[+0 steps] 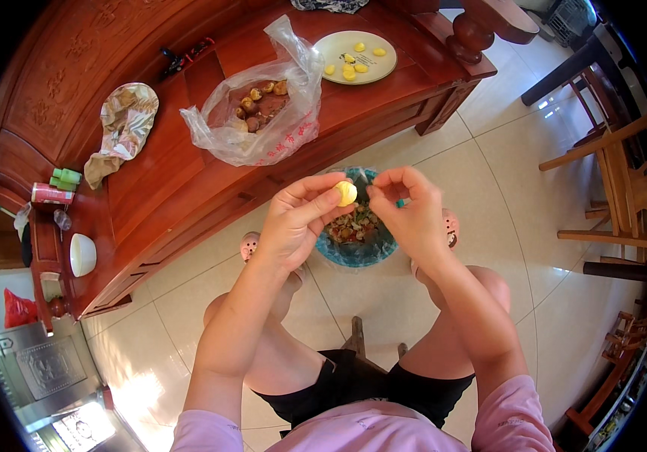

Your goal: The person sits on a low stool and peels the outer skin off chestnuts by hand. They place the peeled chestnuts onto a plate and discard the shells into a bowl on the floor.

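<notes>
- Pale floor tiles (489, 196), glossy and crossed by thin dark joints, spread under everything; sunlight glares off them at the near left.
- Along the far and left sides runs a reddish-brown wooden bench (150, 200), its backrest carved.
- Wooden chairs (625, 173) stand at the right.
- On the bench's far part sits a white plate (380, 66) with several yellow pieces (349, 75); just left of it, an open clear plastic bag (293, 135) holds brown nuts (250, 105).
- Farther left lie a crumpled patterned wrapper (131, 113) and a white bowl (82, 255) (the bowl is nearer).
- Between the person's feet stands a teal bin (357, 256), lined with clear film and holding scraps (357, 224).
- Above it, the left hand (293, 218) pinches a pale yellow kernel (347, 193) between thumb and fingers.
- Beside it, the right hand (411, 207) has its fingertips drawn together; I cannot tell whether they grasp anything.
</notes>
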`<move>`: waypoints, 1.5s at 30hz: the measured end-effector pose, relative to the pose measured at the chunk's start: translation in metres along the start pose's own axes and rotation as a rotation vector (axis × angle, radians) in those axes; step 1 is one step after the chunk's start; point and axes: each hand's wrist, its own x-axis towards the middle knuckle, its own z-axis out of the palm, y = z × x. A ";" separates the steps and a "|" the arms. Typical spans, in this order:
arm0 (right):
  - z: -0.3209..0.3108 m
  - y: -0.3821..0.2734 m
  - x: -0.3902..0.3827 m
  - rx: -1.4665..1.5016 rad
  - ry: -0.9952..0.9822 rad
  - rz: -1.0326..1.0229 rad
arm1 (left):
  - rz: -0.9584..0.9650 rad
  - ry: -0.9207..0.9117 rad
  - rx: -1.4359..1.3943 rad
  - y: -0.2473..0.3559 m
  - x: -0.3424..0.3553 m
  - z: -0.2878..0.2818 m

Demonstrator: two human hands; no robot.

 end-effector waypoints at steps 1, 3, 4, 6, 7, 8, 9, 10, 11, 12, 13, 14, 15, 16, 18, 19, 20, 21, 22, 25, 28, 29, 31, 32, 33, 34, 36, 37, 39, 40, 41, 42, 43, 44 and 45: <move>-0.001 0.001 0.000 0.002 -0.012 -0.064 | 0.007 -0.003 0.002 0.000 0.001 0.000; -0.002 0.005 0.002 0.005 -0.038 -0.193 | 0.021 -0.006 0.012 0.000 0.001 0.003; -0.002 0.007 0.002 -0.033 -0.027 -0.259 | 0.029 -0.002 0.022 0.000 0.001 0.004; 0.000 0.009 0.002 -0.108 -0.004 -0.391 | 0.039 0.005 0.032 0.000 0.001 0.005; 0.001 0.007 0.002 -0.122 -0.001 -0.417 | 0.040 0.010 0.032 0.000 0.001 0.003; 0.002 0.003 0.000 -0.135 0.002 -0.444 | 0.042 0.014 0.031 -0.001 0.001 0.002; 0.002 0.000 0.000 -0.148 0.005 -0.470 | 0.047 0.021 0.033 -0.001 0.000 0.002; 0.002 0.001 0.000 -0.188 0.010 -0.536 | 0.052 0.027 0.035 -0.001 0.000 0.002; 0.001 0.002 0.002 -0.229 0.015 -0.601 | 0.057 0.032 0.037 -0.001 0.000 0.002; 0.001 0.003 0.003 -0.269 0.020 -0.666 | 0.055 0.038 0.039 -0.002 0.001 0.002; 0.002 0.005 0.003 -0.290 0.033 -0.701 | 0.053 0.045 0.042 -0.003 0.001 0.001; 0.003 0.007 0.004 -0.312 0.046 -0.736 | 0.051 0.051 0.045 -0.004 0.001 0.000; 0.004 0.009 0.004 -0.333 0.059 -0.771 | 0.062 0.045 0.057 -0.004 0.001 0.000; 0.005 0.010 0.003 -0.348 0.067 -0.790 | 0.073 0.038 0.068 -0.005 0.001 0.000; 0.005 0.012 0.003 -0.377 0.082 -0.829 | 0.082 0.025 0.085 -0.005 0.000 0.000; 0.005 0.011 0.003 -0.402 0.097 -0.837 | 0.081 0.021 0.091 -0.006 0.000 0.000; 0.005 0.010 0.003 -0.427 0.111 -0.845 | 0.079 0.017 0.097 -0.006 -0.001 0.000; 0.005 0.009 0.003 -0.452 0.125 -0.853 | 0.072 0.013 0.097 -0.006 -0.001 0.000; 0.005 0.009 0.003 -0.433 0.138 -0.837 | 0.065 0.007 0.096 -0.005 -0.001 0.000; 0.005 0.007 0.003 -0.343 0.156 -0.756 | 0.037 -0.007 0.078 -0.003 -0.001 0.001; 0.004 0.004 0.002 -0.214 0.140 -0.594 | 0.012 -0.024 0.052 0.001 -0.001 0.002; 0.004 0.003 0.001 -0.185 0.138 -0.530 | 0.004 -0.030 0.043 0.002 -0.001 0.001; 0.004 0.004 0.001 -0.147 0.120 -0.412 | 0.041 -0.074 0.028 0.001 -0.002 0.000; 0.004 0.004 0.001 -0.138 0.105 -0.358 | 0.059 -0.096 0.020 0.001 -0.002 0.000; 0.003 0.005 0.000 -0.129 0.090 -0.303 | 0.024 -0.100 -0.015 0.003 -0.002 0.000; 0.003 0.005 0.000 -0.136 0.060 -0.271 | -0.010 -0.103 -0.049 0.005 -0.002 0.002; 0.002 0.005 -0.001 -0.149 0.001 -0.208 | -0.057 -0.121 -0.107 0.007 -0.002 0.002; 0.002 0.004 0.000 -0.153 -0.015 -0.193 | -0.068 -0.136 -0.130 0.007 -0.002 0.002; 0.001 0.002 -0.001 -0.163 -0.046 -0.165 | -0.093 -0.168 -0.164 0.008 -0.003 0.000; 0.000 0.004 0.000 -0.217 -0.066 -0.177 | -0.111 -0.181 -0.171 0.008 -0.001 -0.001; -0.002 0.009 0.000 -0.271 -0.085 -0.189 | -0.129 -0.195 -0.178 0.008 0.000 -0.003; -0.003 0.012 0.001 -0.325 -0.106 -0.200 | -0.139 -0.187 -0.172 0.009 0.001 -0.003; -0.003 0.014 0.000 -0.331 -0.118 -0.197 | -0.145 -0.185 -0.168 0.009 0.001 -0.004; -0.003 0.015 0.000 -0.337 -0.131 -0.193 | -0.152 -0.183 -0.164 0.009 0.001 -0.005; -0.003 0.015 -0.001 -0.342 -0.144 -0.188 | -0.156 -0.175 -0.160 0.009 0.000 -0.004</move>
